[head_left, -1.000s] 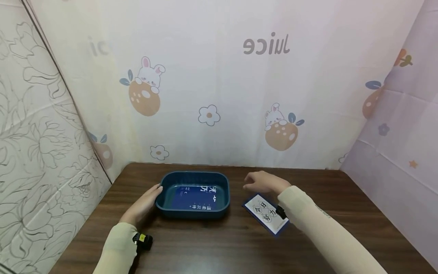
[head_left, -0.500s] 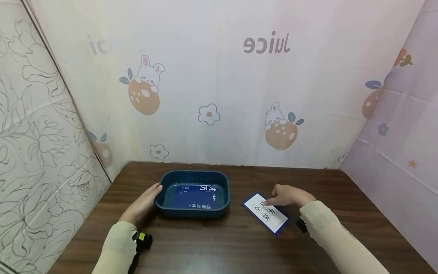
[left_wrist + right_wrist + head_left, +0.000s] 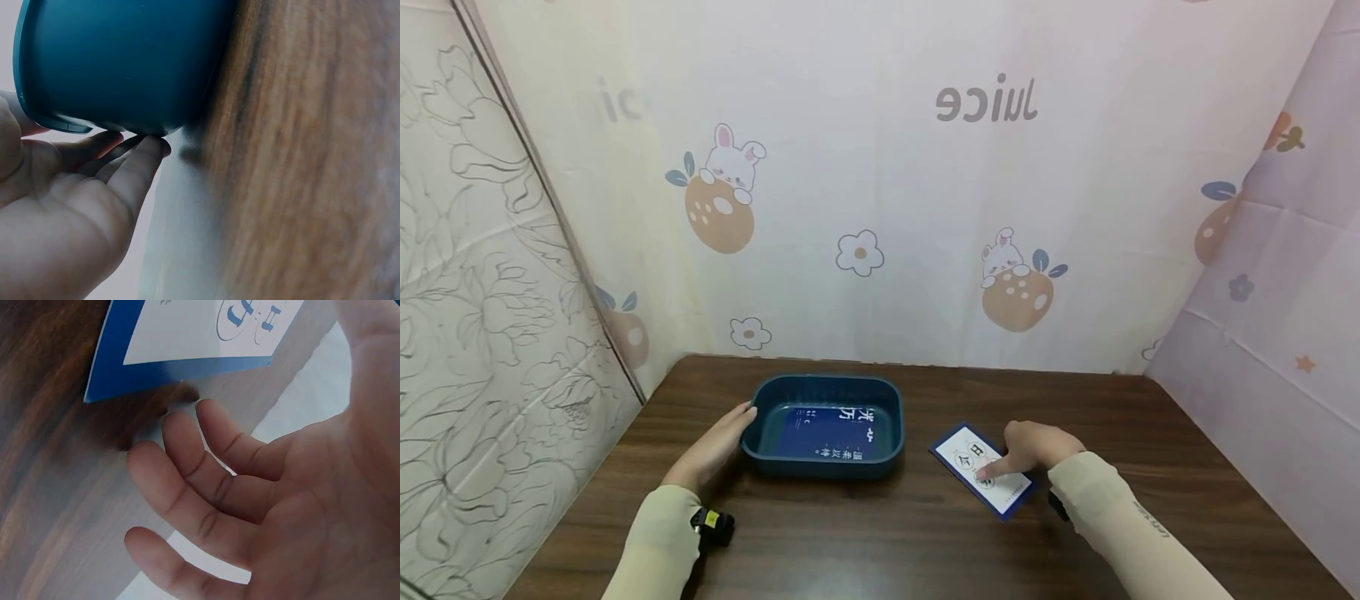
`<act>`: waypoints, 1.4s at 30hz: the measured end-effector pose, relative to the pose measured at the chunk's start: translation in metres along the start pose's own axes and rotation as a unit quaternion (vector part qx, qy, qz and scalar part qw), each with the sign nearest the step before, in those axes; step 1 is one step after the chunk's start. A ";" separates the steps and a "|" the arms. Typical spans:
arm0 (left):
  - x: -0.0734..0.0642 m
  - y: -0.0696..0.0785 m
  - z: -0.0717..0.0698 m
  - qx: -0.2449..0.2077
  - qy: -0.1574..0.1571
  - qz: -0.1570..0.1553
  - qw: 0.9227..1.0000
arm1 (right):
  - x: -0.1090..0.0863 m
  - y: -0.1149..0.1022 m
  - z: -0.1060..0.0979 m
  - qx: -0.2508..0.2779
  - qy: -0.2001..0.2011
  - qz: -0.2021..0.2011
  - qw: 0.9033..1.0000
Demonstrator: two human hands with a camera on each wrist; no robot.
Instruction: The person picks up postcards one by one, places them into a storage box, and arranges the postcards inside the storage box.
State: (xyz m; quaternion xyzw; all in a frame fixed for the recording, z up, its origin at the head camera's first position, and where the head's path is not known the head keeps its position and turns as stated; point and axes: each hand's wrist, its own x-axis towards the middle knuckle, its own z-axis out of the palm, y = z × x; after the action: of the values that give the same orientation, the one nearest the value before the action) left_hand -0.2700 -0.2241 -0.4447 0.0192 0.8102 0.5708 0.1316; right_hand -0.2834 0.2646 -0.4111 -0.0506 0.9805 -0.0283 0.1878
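Note:
My left hand [image 3: 715,450] rests beside the dark teal plastic bin [image 3: 823,467], with its fingers [image 3: 140,165] extended against the outer end wall and the thumb near the rim. Inside the bin lies a dark blue card [image 3: 827,433] with white and light-blue characters. On the right, my right hand [image 3: 1037,446] is over a white card with a blue border [image 3: 962,446], which lies flat on the table; its thumb [image 3: 996,468] reaches across the printed circles. In the right wrist view the other fingers [image 3: 156,472] are loosely bent, just off the card's blue edge.
The dark wood table [image 3: 865,550] ends at a curtain [image 3: 880,192] printed with rabbits and flowers. A flower-line panel [image 3: 497,333] closes the left side. A small black wrist camera [image 3: 718,529] sits at the left cuff.
My right hand swung from behind the card to its right side, then its thumb slid down toward the lower characters. The left hand and the bin stay in place.

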 end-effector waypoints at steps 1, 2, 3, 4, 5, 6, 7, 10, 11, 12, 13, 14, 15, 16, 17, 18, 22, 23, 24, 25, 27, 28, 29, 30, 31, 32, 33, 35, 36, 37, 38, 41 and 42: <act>0.000 0.000 0.000 0.000 0.000 0.000 1.000 | 0.001 -0.001 0.001 -0.001 0.001 0.004 1.000; 0.000 0.000 0.000 0.001 -0.001 -0.001 1.000 | 0.001 -0.002 0.002 -0.001 0.001 0.008 1.000; 0.000 -0.001 0.000 0.001 -0.001 -0.001 1.000 | 0.001 -0.002 0.003 0.002 0.001 0.013 1.000; 0.000 -0.001 0.000 0.001 -0.002 -0.001 1.000 | 0.001 -0.002 0.004 0.003 0.002 0.017 1.000; 0.000 -0.001 0.000 0.001 -0.002 0.000 1.000 | 0.001 -0.003 0.004 0.005 0.002 0.020 1.000; 0.000 -0.001 0.000 0.001 -0.002 0.000 1.000 | 0.001 -0.003 0.005 0.008 0.003 0.024 1.000; 0.000 -0.001 0.000 -0.001 -0.001 0.001 1.000 | 0.001 -0.003 0.006 0.009 0.003 0.024 1.000; 0.000 0.000 0.000 -0.004 0.000 0.005 1.000 | 0.001 -0.004 0.006 0.008 0.000 0.021 1.000; 0.000 0.000 0.000 -0.005 0.001 0.006 1.000 | 0.002 -0.005 0.006 0.007 -0.001 0.017 1.000; 0.000 -0.001 -0.001 -0.006 0.001 0.006 1.000 | 0.002 -0.005 0.006 0.007 -0.003 0.014 1.000; 0.000 -0.001 -0.001 -0.007 0.000 0.006 1.000 | 0.002 -0.006 0.006 0.006 -0.005 0.011 1.000; 0.000 -0.001 -0.001 -0.007 0.000 0.005 1.000 | 0.001 -0.006 0.005 0.005 -0.007 0.011 1.000; -0.001 -0.001 -0.001 -0.007 -0.001 0.004 1.000 | 0.001 -0.007 0.005 0.005 -0.008 0.010 1.000; -0.001 -0.002 -0.001 -0.007 -0.001 0.004 1.000 | 0.001 -0.007 0.005 0.006 -0.010 0.008 1.000; 0.000 -0.002 -0.001 -0.007 -0.001 0.003 1.000 | 0.001 -0.007 0.005 0.008 -0.011 0.007 1.000; 0.000 -0.002 -0.001 -0.007 -0.001 0.003 1.000 | 0.000 -0.007 0.005 0.011 -0.011 0.006 1.000; 0.001 -0.002 -0.001 -0.007 -0.002 0.004 1.000 | 0.000 -0.006 0.005 0.035 -0.007 0.010 0.999; 0.001 -0.001 -0.001 -0.006 -0.002 0.004 1.000 | 0.000 -0.005 0.005 0.042 -0.005 0.012 0.999; 0.001 -0.001 -0.001 -0.007 -0.001 0.004 1.000 | 0.000 -0.005 0.005 0.050 -0.003 0.013 0.999; 0.001 -0.001 -0.002 -0.006 -0.001 0.004 1.000 | 0.000 -0.005 0.004 0.057 -0.001 0.014 0.998; 0.002 0.000 -0.002 -0.008 -0.001 0.004 1.000 | 0.000 -0.004 0.004 0.069 0.001 0.009 0.998; 0.002 0.000 -0.002 -0.009 -0.001 0.003 1.000 | 0.000 -0.003 0.005 0.073 0.002 0.009 0.997; 0.002 0.001 -0.002 -0.010 -0.001 0.002 1.000 | -0.001 -0.003 0.005 0.077 0.003 0.006 0.997; 0.002 0.001 -0.002 -0.011 -0.002 0.001 1.000 | -0.001 -0.002 0.006 0.082 0.004 0.003 0.997; 0.002 0.001 -0.002 -0.011 -0.003 0.000 1.000 | -0.001 -0.001 0.006 0.086 0.006 0.000 0.996; 0.002 0.001 -0.002 -0.012 -0.004 -0.001 1.000 | -0.001 0.000 0.007 0.090 0.007 -0.003 0.996; 0.001 0.001 -0.001 -0.011 -0.004 -0.002 1.000 | -0.002 0.000 0.007 0.095 0.008 -0.007 0.995; 0.001 0.001 -0.001 -0.010 -0.005 -0.004 1.000 | -0.001 0.002 0.008 0.104 0.012 -0.018 0.994; 0.001 0.001 -0.001 -0.010 -0.005 -0.005 1.000 | -0.001 0.003 0.008 0.110 0.015 -0.025 0.994; 0.001 0.001 -0.001 -0.010 -0.004 -0.006 1.000 | -0.001 0.004 0.009 0.113 0.018 -0.032 0.993; 0.001 0.001 -0.001 -0.011 -0.004 -0.006 1.000 | 0.000 0.005 0.009 0.120 0.021 -0.038 0.992; 0.002 0.001 -0.001 -0.012 -0.003 -0.007 1.000 | 0.000 0.007 0.009 0.136 0.031 -0.061 0.988; 0.002 0.001 -0.001 -0.012 -0.003 -0.007 1.000 | 0.000 0.007 0.009 0.144 0.035 -0.066 0.987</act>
State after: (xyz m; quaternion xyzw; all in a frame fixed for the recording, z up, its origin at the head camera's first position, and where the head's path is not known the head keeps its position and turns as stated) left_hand -0.2720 -0.2247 -0.4436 0.0131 0.8032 0.5793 0.1382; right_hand -0.2809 0.2712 -0.4197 -0.0867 0.9668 -0.1829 0.1563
